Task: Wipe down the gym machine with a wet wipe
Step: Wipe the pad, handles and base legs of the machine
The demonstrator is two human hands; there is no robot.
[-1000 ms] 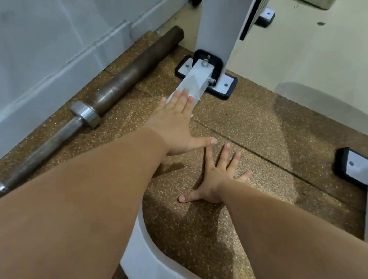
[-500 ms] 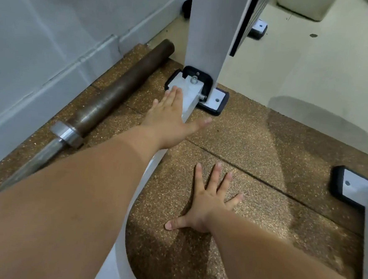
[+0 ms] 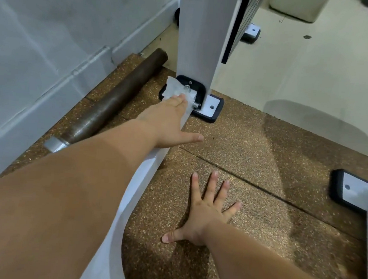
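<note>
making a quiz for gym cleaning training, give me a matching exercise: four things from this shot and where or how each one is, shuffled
1 wet wipe
2 barbell
3 right hand
4 left hand

A flat on the mat, fingers spread
B lies along the wall
C stretched out along the white rail
D crumpled by the bolt at the foot of the post

Pairs: 1-D, 2-B, 3-A, 4-C
</note>
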